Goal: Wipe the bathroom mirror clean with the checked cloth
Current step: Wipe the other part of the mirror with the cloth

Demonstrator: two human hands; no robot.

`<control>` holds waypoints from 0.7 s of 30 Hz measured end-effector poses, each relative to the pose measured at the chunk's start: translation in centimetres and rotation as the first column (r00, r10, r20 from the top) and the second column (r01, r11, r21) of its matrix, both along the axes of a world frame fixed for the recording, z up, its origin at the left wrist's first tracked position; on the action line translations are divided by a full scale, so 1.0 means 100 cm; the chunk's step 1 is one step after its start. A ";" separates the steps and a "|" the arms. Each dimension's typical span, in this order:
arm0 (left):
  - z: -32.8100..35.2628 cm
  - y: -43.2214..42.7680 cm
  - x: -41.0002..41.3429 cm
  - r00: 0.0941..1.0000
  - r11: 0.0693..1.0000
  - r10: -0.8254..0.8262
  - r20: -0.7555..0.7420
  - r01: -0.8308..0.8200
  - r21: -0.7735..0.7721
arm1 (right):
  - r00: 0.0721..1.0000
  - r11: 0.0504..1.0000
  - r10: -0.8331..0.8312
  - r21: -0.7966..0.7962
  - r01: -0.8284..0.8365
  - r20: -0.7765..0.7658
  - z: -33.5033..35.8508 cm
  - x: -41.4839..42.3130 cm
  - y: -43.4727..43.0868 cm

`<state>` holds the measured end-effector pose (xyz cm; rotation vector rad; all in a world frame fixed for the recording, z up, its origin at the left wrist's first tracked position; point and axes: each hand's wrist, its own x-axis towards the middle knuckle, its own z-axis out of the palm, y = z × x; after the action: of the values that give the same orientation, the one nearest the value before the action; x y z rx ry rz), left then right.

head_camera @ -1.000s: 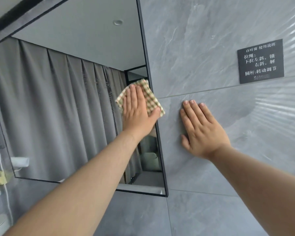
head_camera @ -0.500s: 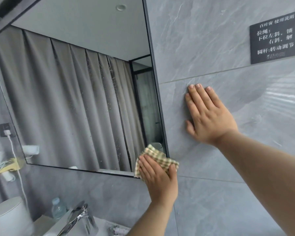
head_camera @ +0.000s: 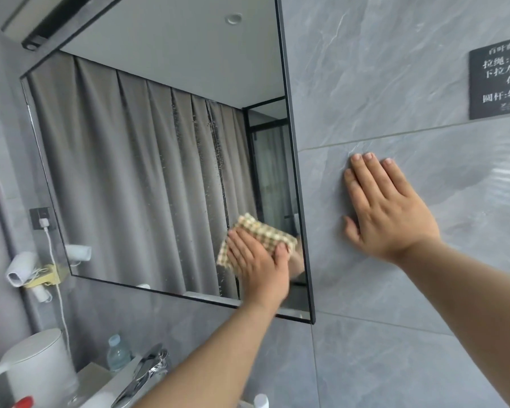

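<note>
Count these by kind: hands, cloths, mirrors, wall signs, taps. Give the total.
Hands: 2, the left hand and the right hand
Cloths: 1, the checked cloth
Mirrors: 1, the mirror
Wall signs: 1, the wall sign
Taps: 1, the tap
Total: 6

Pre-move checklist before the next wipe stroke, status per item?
1. Checked cloth pressed to mirror under left hand: ok.
2. Right hand flat on wall tile, off the glass: ok.
3. Droplet streak above the cloth wiped: not ok.
4. Cloth inside the mirror's right edge: ok.
5. Cloth dampness: cannot tell.
</note>
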<state>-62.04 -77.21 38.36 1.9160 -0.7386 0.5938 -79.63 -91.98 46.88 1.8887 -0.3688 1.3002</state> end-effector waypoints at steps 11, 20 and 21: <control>0.241 0.017 0.044 0.918 0.970 0.055 0.392 -0.142 0.196 | 1.000 1.000 -0.004 0.015 0.004 -0.006 0.000 0.000 -0.001; 0.158 0.024 0.035 0.871 0.939 -0.029 0.491 -0.145 0.313 | 1.000 1.000 -0.004 0.011 0.005 -0.005 0.000 -0.001 0.000; 0.142 0.026 0.033 0.875 0.925 -0.049 0.482 -0.142 0.352 | 1.000 1.000 -0.006 0.014 0.006 -0.006 0.000 -0.001 0.001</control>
<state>-58.72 -74.56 52.57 2.1654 -1.2000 1.0495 -79.72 -91.92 46.83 1.9012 -0.3810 1.2911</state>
